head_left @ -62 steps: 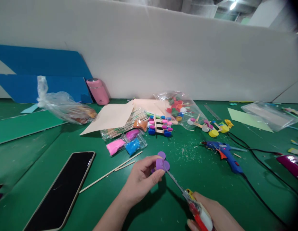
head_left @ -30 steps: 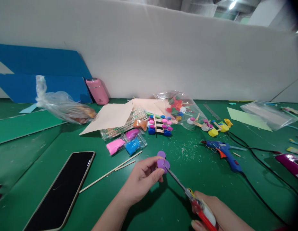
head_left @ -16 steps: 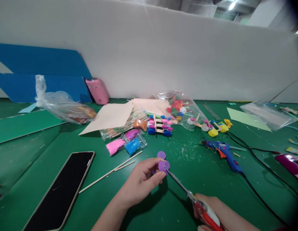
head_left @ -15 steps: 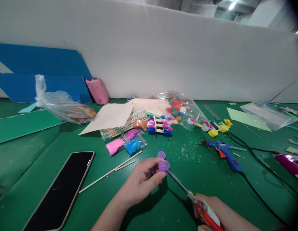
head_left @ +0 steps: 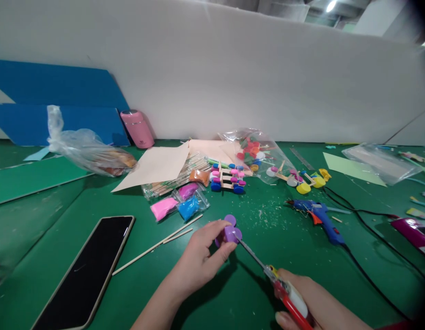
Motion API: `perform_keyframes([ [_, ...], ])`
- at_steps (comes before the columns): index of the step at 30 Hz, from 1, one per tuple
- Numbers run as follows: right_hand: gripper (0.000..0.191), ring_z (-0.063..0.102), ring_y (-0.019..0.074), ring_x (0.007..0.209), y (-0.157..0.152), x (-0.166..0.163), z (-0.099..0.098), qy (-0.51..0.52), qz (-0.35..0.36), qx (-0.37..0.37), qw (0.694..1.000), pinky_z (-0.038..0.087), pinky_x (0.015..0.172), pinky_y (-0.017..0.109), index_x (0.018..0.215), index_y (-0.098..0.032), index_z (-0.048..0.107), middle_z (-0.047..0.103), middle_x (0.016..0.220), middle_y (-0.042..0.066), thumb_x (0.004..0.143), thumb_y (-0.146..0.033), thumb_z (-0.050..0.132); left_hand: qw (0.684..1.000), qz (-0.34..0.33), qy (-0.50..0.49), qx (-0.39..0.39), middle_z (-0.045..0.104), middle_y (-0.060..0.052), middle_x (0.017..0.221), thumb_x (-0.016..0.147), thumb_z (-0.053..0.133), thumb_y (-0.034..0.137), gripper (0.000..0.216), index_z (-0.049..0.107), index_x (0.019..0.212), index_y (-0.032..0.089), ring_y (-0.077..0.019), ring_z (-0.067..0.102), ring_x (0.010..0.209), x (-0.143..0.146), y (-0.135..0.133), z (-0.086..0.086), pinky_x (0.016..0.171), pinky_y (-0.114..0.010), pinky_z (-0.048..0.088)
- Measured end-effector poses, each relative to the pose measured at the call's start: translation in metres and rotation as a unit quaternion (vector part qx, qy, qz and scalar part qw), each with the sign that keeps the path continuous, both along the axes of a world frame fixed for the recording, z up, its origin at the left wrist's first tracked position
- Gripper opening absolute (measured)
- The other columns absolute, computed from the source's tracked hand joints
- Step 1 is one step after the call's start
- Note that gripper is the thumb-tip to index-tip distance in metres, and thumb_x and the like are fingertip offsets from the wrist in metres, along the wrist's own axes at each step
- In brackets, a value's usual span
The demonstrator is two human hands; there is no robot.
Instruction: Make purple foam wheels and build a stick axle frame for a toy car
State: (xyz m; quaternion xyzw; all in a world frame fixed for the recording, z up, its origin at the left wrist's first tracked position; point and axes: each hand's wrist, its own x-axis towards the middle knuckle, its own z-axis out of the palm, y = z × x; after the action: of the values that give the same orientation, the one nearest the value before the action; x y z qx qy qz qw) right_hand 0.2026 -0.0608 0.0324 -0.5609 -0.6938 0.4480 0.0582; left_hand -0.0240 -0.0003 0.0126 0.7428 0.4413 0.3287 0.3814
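My left hand [head_left: 198,259] pinches a small cluster of purple round caps [head_left: 229,233] just above the green table [head_left: 61,220], thumb below and fingers on top. My right hand [head_left: 312,305], at the bottom right, is closed round the red and white handle of a thin metal tool [head_left: 264,268]. The tool's blade slants up to the left and its tip touches the purple caps. Another purple cap [head_left: 230,220] shows right behind the held ones; whether it is joined to them I cannot tell.
A black phone [head_left: 89,266] lies at the left, thin wooden sticks [head_left: 157,245] beside it. Behind are clay packets [head_left: 180,206], a stick-and-cap model [head_left: 228,179], a bag of caps [head_left: 253,153], paper sheets [head_left: 157,165], a pink bottle [head_left: 137,129] and a blue glue gun [head_left: 318,217] with its black cord.
The view has shifted slightly. My right hand has pushed forward, up and to the left, with the tool; its tip stays at the purple caps in my left hand.
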Motion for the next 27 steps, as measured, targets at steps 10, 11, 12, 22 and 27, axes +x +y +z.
perform_keyframes([
  [10, 0.020, 0.052, 0.0177, 0.053, 0.006, -0.003, -0.009, -0.115, 0.038, 0.049, 0.991, 0.037, 0.050, 0.026, 0.083, -0.021, 0.048, 0.063, 0.068, 0.003, 0.069, -0.035, 0.052, 0.998, 0.044, -0.004, 0.037, 0.063, -0.008, 0.093, 0.078, 0.052, 0.026, 0.024, 0.057, 0.098, 0.015, -0.0188, 0.057, 0.082, 0.006, 0.000, -0.007, 0.073, -0.027, 0.043],
  [11, 0.019, 0.053, 0.0177, 0.054, 0.006, -0.004, -0.009, -0.112, 0.037, 0.049, 0.992, 0.037, 0.050, 0.026, 0.082, -0.021, 0.048, 0.063, 0.068, 0.003, 0.070, -0.035, 0.051, 0.998, 0.048, -0.013, 0.038, 0.063, -0.008, 0.094, 0.078, 0.053, 0.026, 0.023, 0.058, 0.098, 0.015, -0.0191, 0.057, 0.084, 0.006, -0.001, -0.009, 0.074, -0.028, 0.043],
  [12, 0.017, 0.053, 0.0175, 0.054, 0.006, -0.004, -0.009, -0.106, 0.034, 0.047, 0.993, 0.037, 0.050, 0.026, 0.082, -0.021, 0.048, 0.063, 0.069, 0.003, 0.071, -0.035, 0.050, 0.998, 0.053, -0.025, 0.036, 0.063, -0.008, 0.095, 0.078, 0.054, 0.025, 0.023, 0.058, 0.099, 0.016, -0.0193, 0.056, 0.085, 0.006, -0.001, -0.010, 0.074, -0.028, 0.043],
  [22, 0.016, 0.055, 0.0158, 0.054, 0.006, -0.009, -0.008, -0.084, 0.008, 0.058, 0.995, 0.038, 0.050, 0.024, 0.079, -0.022, 0.047, 0.063, 0.069, 0.001, 0.069, -0.033, 0.053, 0.956, 0.082, -0.257, -0.115, 0.061, -0.010, 0.094, 0.075, 0.057, 0.028, 0.030, 0.057, 0.101, 0.013, -0.0172, 0.058, 0.073, 0.014, -0.006, -0.007, 0.065, -0.028, 0.048],
  [27, 0.022, 0.056, 0.0190, 0.058, 0.007, -0.004, -0.003, -0.114, 0.007, 0.095, 0.989, 0.041, 0.055, 0.027, 0.086, -0.021, 0.049, 0.064, 0.074, 0.004, 0.069, -0.034, 0.053, 0.945, 0.101, -0.283, -0.129, 0.059, -0.009, 0.096, 0.072, 0.060, 0.026, 0.030, 0.057, 0.100, 0.014, -0.0150, 0.057, 0.070, 0.016, -0.006, -0.008, 0.064, -0.027, 0.048],
])
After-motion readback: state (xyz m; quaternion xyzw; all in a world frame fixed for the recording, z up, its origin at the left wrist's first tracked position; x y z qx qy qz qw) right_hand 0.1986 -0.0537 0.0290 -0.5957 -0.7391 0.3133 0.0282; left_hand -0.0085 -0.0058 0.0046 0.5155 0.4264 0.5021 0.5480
